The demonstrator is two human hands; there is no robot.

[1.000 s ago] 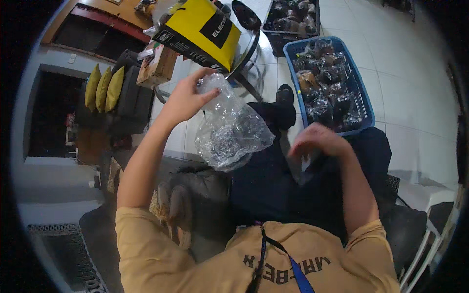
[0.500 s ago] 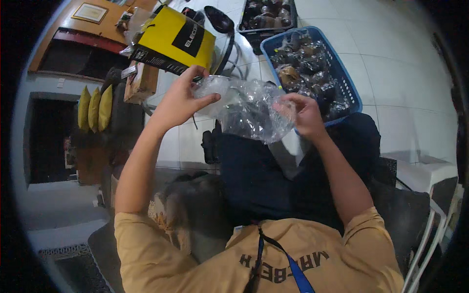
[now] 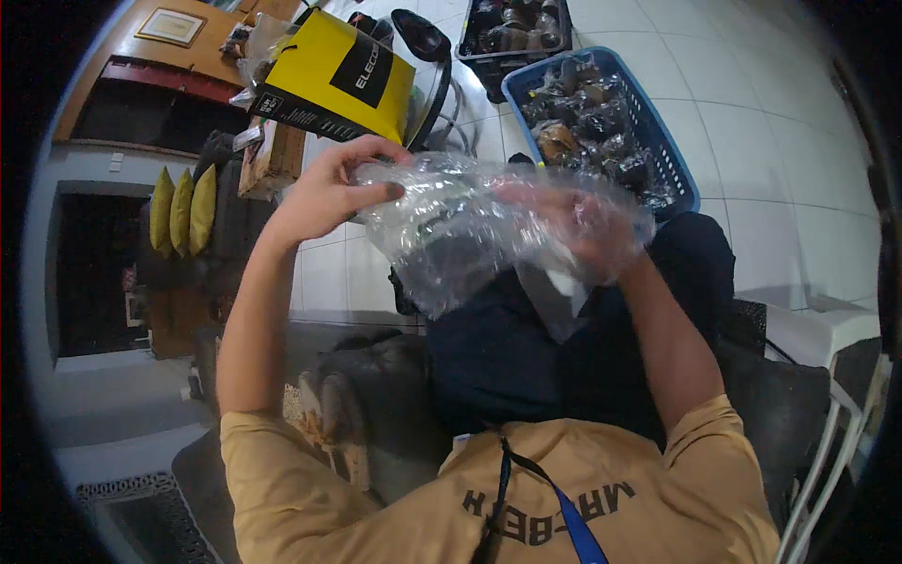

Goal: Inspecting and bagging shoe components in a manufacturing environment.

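A crumpled clear plastic bag [image 3: 442,230] is stretched between my hands above my lap. My left hand [image 3: 343,188] is closed on the bag's left edge, thumb and fingers pinching the film. At the other end my right hand [image 3: 587,226] shows through the plastic, which lies over its fingers and reaches down to the wrist. Those fingers point left but are smeared, so their grip is unclear. Dark shapes show through the bag; whether anything lies inside cannot be made out.
Beyond my right knee stands a blue basket [image 3: 681,179] of plastic-wrapped dark items, with a black crate [image 3: 515,66] of similar ones behind. A yellow and black box [image 3: 329,75] is ahead of my left hand, next to a black scoop-shaped object [image 3: 420,36]. A white chair [image 3: 817,334] stands at right.
The bag has spread wider and shifted right over my right hand, which was pinching its right edge in the open before. My left hand keeps its hold, slightly further left.
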